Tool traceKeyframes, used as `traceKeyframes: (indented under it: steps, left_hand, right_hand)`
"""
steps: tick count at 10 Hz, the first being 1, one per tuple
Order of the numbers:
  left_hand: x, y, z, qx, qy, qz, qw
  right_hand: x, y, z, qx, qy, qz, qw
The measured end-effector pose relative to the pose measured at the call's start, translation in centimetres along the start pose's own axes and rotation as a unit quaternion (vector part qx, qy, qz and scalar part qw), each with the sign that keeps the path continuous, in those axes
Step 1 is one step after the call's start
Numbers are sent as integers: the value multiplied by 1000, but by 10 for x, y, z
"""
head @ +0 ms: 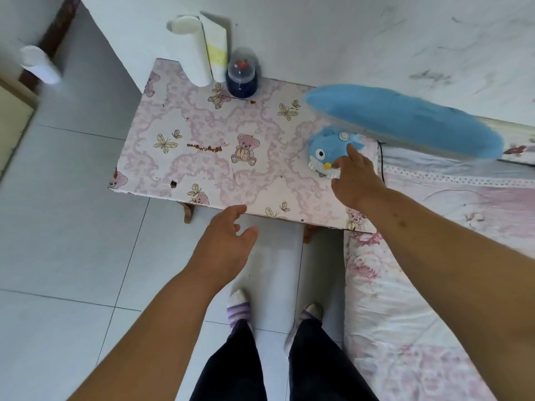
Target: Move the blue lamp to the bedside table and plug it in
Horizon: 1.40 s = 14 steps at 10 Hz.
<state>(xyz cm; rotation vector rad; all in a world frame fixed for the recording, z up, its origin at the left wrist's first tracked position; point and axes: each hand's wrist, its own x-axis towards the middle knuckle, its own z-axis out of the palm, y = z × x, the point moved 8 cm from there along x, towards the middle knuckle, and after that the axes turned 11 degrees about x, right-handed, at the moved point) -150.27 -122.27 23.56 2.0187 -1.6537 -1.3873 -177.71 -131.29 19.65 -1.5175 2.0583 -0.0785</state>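
The blue lamp (324, 151) has a fuzzy bird-shaped base with a white round button on top and a long blue head (405, 120) stretching right over the bed. It stands at the right end of the bedside table (202, 157), which is covered in pink bear-and-butterfly paper. My right hand (354, 178) reaches over the base, its forefinger stretched out just below the button and the other fingers curled. A thin black cord (381, 163) drops between table and bed. My left hand (225, 244) hovers open before the table's front edge, holding nothing.
At the table's back stand two white paper rolls (197, 53) and a dark blue jar with a clear dome (242, 75). A bed with a pink floral cover (434, 285) lies to the right. White wall behind, pale tiled floor, my socked feet below.
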Motion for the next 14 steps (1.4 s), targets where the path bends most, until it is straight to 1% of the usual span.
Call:
traceKeyframes:
  steps: [2, 5, 7, 8, 9, 10, 12, 13, 14]
  left_hand:
    - [6, -6, 4, 0, -6, -4, 1000]
    - [18, -8, 7, 9, -10, -9, 1000]
    - [22, -8, 7, 15, -8, -5, 1000]
    - [24, -3, 10, 38, -9, 15, 999]
    - [25, -2, 10, 47, -8, 20, 999]
    - [27, 1, 9, 52, -8, 24, 998]
    - [26, 10, 10, 55, -5, 37, 998]
    - [24, 14, 10, 60, 0, 46, 997]
    - [21, 17, 10, 52, 1, 37, 998]
  right_hand:
    - [25, -5, -1, -13, 3, -12, 1000]
    - [44, 3, -1, -47, -14, 3, 999]
    - [41, -4, 0, -134, -46, 4, 990]
    - [38, -8, 5, -173, -70, 17, 982]
    - [37, -11, 5, -181, -78, 27, 980]
    - [36, -9, 5, -170, -80, 27, 982]
    - [27, -3, 5, -101, -70, 15, 992]
    - [18, 3, 6, -75, -69, 21, 995]
    - [7, 12, 9, -60, -74, 39, 995]
